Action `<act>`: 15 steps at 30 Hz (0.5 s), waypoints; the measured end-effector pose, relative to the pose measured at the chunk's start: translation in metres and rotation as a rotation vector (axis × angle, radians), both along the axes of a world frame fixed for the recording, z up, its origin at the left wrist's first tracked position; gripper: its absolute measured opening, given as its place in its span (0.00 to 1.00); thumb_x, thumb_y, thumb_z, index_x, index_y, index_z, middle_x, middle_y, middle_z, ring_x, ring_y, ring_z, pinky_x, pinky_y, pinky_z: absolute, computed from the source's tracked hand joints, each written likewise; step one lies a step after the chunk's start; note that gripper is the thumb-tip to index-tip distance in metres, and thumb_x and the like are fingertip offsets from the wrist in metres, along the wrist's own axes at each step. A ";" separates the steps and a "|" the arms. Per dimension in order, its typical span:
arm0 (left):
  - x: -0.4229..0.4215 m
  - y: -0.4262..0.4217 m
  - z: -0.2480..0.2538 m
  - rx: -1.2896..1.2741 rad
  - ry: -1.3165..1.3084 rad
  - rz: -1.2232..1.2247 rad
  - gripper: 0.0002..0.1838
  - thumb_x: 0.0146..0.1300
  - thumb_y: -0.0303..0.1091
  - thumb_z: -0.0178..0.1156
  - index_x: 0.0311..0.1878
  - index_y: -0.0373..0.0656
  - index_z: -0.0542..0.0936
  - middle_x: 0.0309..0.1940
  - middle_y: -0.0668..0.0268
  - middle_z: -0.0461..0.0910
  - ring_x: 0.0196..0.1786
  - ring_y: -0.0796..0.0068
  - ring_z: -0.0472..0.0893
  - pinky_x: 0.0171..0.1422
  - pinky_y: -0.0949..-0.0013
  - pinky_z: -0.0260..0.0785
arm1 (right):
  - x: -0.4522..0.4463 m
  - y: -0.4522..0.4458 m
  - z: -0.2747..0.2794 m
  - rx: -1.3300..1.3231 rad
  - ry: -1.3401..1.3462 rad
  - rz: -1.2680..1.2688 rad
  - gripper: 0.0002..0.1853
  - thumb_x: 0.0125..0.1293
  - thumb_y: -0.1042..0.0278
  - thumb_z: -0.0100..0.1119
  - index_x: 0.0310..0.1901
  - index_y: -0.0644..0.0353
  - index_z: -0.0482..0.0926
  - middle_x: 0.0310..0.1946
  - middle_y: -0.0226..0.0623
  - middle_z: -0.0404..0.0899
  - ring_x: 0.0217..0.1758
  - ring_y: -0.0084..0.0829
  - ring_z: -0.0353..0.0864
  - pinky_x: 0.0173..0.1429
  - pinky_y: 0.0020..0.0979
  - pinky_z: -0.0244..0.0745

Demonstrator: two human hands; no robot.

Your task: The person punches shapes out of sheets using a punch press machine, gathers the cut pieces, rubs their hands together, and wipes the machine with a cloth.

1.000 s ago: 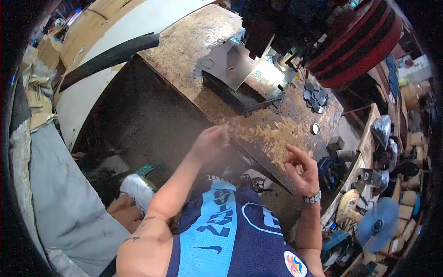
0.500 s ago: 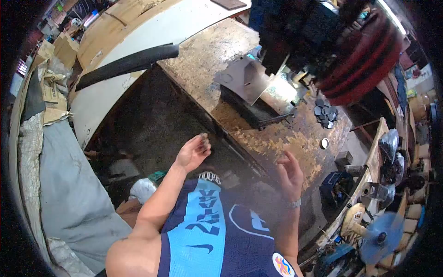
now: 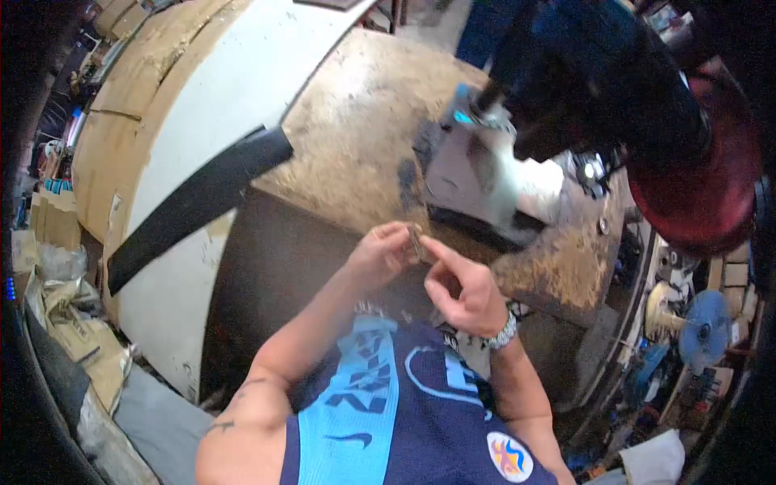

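Observation:
In front of my chest, my left hand [image 3: 380, 255] is closed in a pinch on a small, thin, dark brownish piece [image 3: 416, 241]; its exact kind is too small to make out. From the other side, my right hand [image 3: 465, 291] meets the same piece with its index fingertip, the other fingers curled in. A metal-link watch [image 3: 503, 331] sits on the right wrist. Both hands are above the near edge of a worn wooden table [image 3: 347, 105]. Beyond them, a grey sheet [image 3: 465, 178] lies under the dark machine [image 3: 598, 81].
A large red round part [image 3: 699, 178] hangs at the right of the machine. On the left, a black strip [image 3: 202, 198] lies across a white board [image 3: 202, 105]. A blue-bladed fan [image 3: 705, 330] stands at the right, and a small ring [image 3: 603, 226] lies on the table.
My hands, apart before, have come together at the small piece. The head view has shifted, bringing the machine and table lower and nearer.

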State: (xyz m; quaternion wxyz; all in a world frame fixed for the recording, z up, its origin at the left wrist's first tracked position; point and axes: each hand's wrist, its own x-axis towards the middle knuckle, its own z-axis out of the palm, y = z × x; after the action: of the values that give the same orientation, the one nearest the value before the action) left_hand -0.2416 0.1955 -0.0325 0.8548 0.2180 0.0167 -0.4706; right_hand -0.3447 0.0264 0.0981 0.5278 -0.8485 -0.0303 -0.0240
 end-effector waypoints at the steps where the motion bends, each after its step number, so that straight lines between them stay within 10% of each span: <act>1: 0.012 0.009 -0.001 -0.020 -0.007 0.004 0.13 0.70 0.35 0.62 0.54 0.40 0.81 0.43 0.62 0.86 0.46 0.69 0.85 0.53 0.61 0.78 | 0.011 0.010 -0.001 0.009 0.063 -0.020 0.30 0.60 0.76 0.60 0.67 0.58 0.74 0.29 0.40 0.82 0.28 0.33 0.82 0.36 0.31 0.77; 15: 0.059 0.133 -0.006 0.243 -0.034 0.307 0.10 0.71 0.34 0.61 0.50 0.39 0.81 0.39 0.62 0.83 0.42 0.70 0.82 0.47 0.64 0.75 | -0.004 0.029 -0.016 0.012 0.221 -0.239 0.28 0.62 0.74 0.64 0.66 0.62 0.74 0.37 0.34 0.85 0.37 0.22 0.83 0.44 0.25 0.79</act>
State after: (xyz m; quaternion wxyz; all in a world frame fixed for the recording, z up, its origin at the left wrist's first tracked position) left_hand -0.1831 0.3286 -0.0383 0.8841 0.3223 0.0917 -0.3256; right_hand -0.3485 0.0556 0.0823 0.5264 -0.8404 0.1292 0.0066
